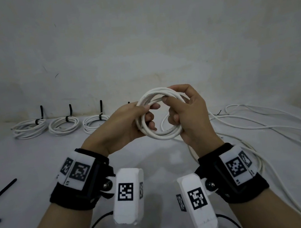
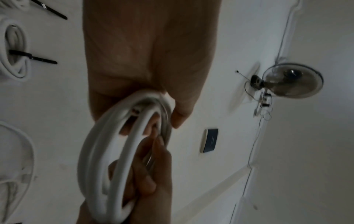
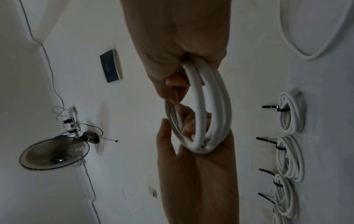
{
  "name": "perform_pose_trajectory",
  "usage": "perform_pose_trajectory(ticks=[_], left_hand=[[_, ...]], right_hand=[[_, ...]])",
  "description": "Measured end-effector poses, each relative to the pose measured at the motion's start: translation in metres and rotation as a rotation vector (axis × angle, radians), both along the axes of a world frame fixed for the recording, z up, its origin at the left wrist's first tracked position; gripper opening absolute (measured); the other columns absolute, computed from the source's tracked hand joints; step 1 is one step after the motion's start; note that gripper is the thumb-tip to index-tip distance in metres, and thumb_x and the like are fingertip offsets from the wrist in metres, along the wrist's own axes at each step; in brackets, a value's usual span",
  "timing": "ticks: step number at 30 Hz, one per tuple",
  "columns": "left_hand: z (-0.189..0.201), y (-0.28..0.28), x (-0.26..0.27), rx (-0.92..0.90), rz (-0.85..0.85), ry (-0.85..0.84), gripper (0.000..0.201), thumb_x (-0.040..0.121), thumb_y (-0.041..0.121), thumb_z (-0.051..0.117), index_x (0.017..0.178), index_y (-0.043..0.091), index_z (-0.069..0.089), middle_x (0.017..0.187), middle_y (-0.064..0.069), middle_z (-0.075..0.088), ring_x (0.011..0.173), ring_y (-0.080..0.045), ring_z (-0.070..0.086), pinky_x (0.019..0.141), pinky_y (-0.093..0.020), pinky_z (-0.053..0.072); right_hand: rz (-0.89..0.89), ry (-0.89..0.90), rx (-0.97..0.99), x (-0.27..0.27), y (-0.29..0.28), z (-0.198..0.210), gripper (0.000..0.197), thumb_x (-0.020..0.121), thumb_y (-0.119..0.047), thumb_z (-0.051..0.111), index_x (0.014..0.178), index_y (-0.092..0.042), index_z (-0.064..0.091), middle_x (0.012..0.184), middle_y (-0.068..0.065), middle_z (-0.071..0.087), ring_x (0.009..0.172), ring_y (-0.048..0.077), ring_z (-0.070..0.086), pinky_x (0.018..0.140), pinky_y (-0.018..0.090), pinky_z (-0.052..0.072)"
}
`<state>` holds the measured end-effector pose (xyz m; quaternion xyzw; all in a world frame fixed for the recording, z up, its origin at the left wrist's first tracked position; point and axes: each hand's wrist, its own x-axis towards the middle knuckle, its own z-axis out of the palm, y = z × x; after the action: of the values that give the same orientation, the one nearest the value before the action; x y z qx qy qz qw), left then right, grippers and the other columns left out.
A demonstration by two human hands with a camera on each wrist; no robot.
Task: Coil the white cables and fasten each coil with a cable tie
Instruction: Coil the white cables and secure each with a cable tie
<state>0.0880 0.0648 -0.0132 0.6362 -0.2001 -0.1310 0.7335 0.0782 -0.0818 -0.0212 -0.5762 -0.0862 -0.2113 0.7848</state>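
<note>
Your left hand (image 1: 126, 124) and right hand (image 1: 189, 113) both grip the round, several-looped white cable coil (image 1: 159, 133) above the counter (image 1: 151, 161)

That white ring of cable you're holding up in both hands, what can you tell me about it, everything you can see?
The coil is a smooth, round white cable wound into several loops that lie side by side, looking like plastic-sheathed cord. It is held up above the table, not resting on it. The left hand grips its left side with fingers through the ring; the right hand holds the right side and pinches one cut end near the top. No cable tie is on it yet.
</note>
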Motion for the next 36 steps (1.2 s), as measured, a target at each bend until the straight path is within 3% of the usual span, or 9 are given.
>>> perform_pose_trajectory(ticks=[4,9,13,17,24,32,36], left_hand=[[-0.002,-0.005,0.000,0.026,0.096,-0.065,0.027,0.102,0.013,0.035,0.097,0.006,0.060,0.058,0.002,0.044,0.050,-0.011,0.047,0.060,-0.025,0.051],[-0.005,-0.014,0.001,0.050,0.240,-0.160,0.026,0.102,0.015,0.035,0.093,0.009,0.059,0.053,0.006,0.043,0.044,-0.008,0.044,0.055,-0.023,0.049],[-0.005,-0.013,0.003,0.060,0.276,-0.211,0.024,0.102,0.015,0.036,0.097,0.008,0.058,0.053,0.007,0.044,0.042,-0.007,0.043,0.051,-0.021,0.047],[-0.007,-0.014,0.000,0.063,0.279,-0.262,0.023,0.102,0.016,0.037,0.098,0.008,0.058,0.054,0.006,0.043,0.042,-0.006,0.043,0.051,-0.022,0.048],[-0.005,-0.016,-0.002,0.098,0.254,-0.223,0.023,0.101,0.013,0.038,0.101,0.006,0.060,0.050,0.007,0.044,0.043,-0.007,0.046,0.053,-0.024,0.053],[-0.006,-0.016,-0.001,0.146,0.360,-0.229,0.025,0.095,0.008,0.043,0.082,0.010,0.064,0.046,0.005,0.045,0.036,-0.008,0.047,0.051,-0.029,0.054],[-0.007,-0.016,-0.001,0.156,0.399,-0.229,0.028,0.093,0.010,0.045,0.071,0.011,0.061,0.042,0.005,0.045,0.035,-0.010,0.047,0.051,-0.030,0.053]], right_hand=[[-0.084,-0.055,-0.100,-0.001,0.000,-0.001,0.013,0.085,0.003,0.060,0.092,-0.008,0.057,0.063,0.005,0.052,0.038,0.011,0.041,0.040,0.019,0.034],[-0.112,-0.134,-0.315,-0.004,-0.003,-0.001,0.014,0.089,-0.012,0.063,0.100,-0.006,0.056,0.086,0.007,0.061,0.054,0.012,0.059,0.046,0.025,0.046],[-0.107,-0.178,-0.387,-0.007,-0.001,0.001,0.019,0.089,-0.018,0.065,0.099,-0.007,0.054,0.086,0.001,0.063,0.058,0.019,0.065,0.044,0.028,0.050],[-0.194,-0.224,-0.381,-0.009,0.002,-0.001,0.019,0.088,-0.018,0.067,0.095,-0.005,0.055,0.081,-0.004,0.061,0.053,0.015,0.060,0.043,0.027,0.049],[-0.257,-0.125,-0.265,-0.006,0.002,-0.003,0.018,0.083,-0.016,0.071,0.097,-0.007,0.063,0.080,0.004,0.065,0.054,0.011,0.062,0.049,0.027,0.053],[-0.295,-0.087,-0.402,-0.003,0.001,-0.003,0.013,0.082,-0.017,0.071,0.092,-0.007,0.068,0.079,0.007,0.067,0.053,0.014,0.057,0.040,0.014,0.040],[-0.223,-0.064,-0.354,-0.002,0.001,-0.002,0.015,0.083,-0.010,0.071,0.095,-0.003,0.066,0.081,0.005,0.065,0.057,0.006,0.060,0.046,0.017,0.047]])
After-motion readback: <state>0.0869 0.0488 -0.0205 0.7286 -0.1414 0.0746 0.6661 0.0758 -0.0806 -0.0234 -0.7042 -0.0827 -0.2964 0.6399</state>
